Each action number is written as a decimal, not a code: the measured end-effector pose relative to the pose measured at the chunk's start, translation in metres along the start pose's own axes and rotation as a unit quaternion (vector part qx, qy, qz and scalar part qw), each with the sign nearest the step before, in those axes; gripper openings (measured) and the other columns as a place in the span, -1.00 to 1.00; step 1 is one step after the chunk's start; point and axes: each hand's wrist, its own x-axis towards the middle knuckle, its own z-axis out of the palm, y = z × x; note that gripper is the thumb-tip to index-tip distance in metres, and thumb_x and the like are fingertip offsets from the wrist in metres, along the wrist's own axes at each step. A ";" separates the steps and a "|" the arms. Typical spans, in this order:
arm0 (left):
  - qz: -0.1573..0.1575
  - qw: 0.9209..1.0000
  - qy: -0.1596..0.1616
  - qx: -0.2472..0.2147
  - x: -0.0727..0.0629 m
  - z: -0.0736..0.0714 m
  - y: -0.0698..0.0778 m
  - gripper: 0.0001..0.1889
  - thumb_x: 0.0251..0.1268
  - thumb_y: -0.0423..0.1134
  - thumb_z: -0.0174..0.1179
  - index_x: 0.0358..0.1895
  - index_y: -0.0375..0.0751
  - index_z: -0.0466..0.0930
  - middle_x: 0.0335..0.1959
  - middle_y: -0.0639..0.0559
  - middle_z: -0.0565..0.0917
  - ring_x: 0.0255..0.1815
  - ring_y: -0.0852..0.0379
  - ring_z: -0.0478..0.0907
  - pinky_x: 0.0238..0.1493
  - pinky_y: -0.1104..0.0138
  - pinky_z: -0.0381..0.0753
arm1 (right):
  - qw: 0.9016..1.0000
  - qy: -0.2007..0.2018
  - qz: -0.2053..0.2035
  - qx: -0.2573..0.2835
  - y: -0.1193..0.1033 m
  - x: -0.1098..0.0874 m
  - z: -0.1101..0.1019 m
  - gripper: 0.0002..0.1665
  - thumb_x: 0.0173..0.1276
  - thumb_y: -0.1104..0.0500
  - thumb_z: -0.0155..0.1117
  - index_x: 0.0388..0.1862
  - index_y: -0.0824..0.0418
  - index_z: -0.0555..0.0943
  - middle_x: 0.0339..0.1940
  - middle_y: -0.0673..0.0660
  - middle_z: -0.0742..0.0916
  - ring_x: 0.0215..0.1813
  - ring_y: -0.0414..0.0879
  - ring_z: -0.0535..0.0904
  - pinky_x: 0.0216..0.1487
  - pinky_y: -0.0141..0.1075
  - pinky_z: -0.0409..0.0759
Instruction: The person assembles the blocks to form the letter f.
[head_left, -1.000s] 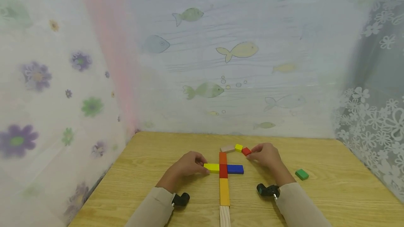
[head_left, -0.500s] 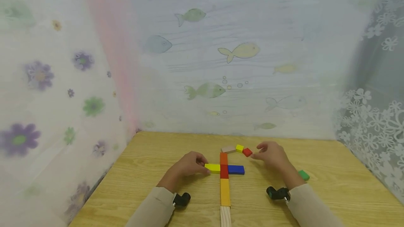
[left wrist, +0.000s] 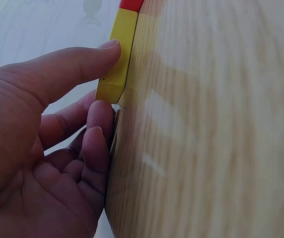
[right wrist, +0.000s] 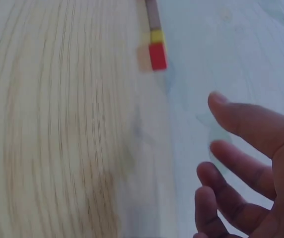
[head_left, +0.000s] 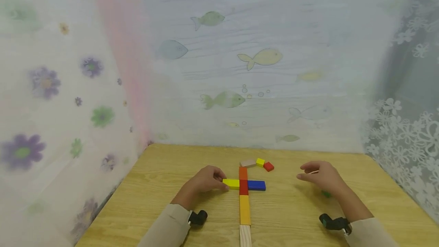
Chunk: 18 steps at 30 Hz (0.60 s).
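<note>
My left hand (head_left: 207,180) pinches the outer end of a long yellow block (head_left: 231,184). In the left wrist view the thumb lies along the side of that yellow block (left wrist: 119,44). The block's other end meets a dark red block (head_left: 243,187), with a blue block (head_left: 256,185) on its right side. An orange-red block (head_left: 243,173) lies beyond it and an orange one (head_left: 244,209) on the near side. My right hand (head_left: 322,176) hovers over the table, fingers loosely bent and holding nothing. Beneath it a green block (head_left: 326,194) is mostly hidden.
From the row's far end a curve runs right: a plain wooden block (head_left: 248,163), a small yellow block (head_left: 260,162) and a small red block (head_left: 269,167). Another plain wooden block (head_left: 245,235) continues the row nearest me. Patterned curtains border the wooden table (head_left: 164,163).
My right hand has let go of the small red block and moved right, over the green block. The left hand stays at the long yellow block.
</note>
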 end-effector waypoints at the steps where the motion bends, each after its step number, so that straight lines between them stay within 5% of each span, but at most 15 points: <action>1: 0.001 1.000 -0.001 0.000 0.000 0.000 0.000 -0.67 0.15 -0.12 0.56 -0.07 -0.12 0.72 -0.20 0.09 0.66 -0.18 0.12 0.55 -0.07 0.25 0.60 | 1.000 -0.007 -0.001 0.005 0.005 -0.003 -0.004 -0.29 0.33 -0.18 0.49 0.24 0.30 0.65 0.16 0.37 0.70 0.11 0.22 0.68 -0.07 -0.04 0.71; 14: -0.002 1.000 0.001 0.005 -0.002 0.000 0.004 -0.69 0.15 -0.16 0.56 -0.09 -0.16 0.72 -0.22 0.06 0.65 -0.22 0.10 0.51 -0.11 0.24 0.58 | 0.993 -0.083 0.030 0.076 0.053 -0.023 -0.044 -0.25 0.50 -0.11 0.32 0.46 0.33 0.46 0.37 0.43 0.56 0.28 0.28 0.59 0.01 -0.02 0.69; 18: 0.000 1.000 -0.001 0.009 -0.003 0.000 0.005 -0.70 0.16 -0.16 0.55 -0.10 -0.15 0.72 -0.22 0.07 0.64 -0.22 0.10 0.51 -0.10 0.23 0.58 | 0.990 -0.105 0.031 0.088 0.065 -0.027 -0.048 -0.31 0.53 -0.04 0.30 0.45 0.34 0.48 0.34 0.40 0.61 0.20 0.07 0.65 -0.03 -0.10 0.67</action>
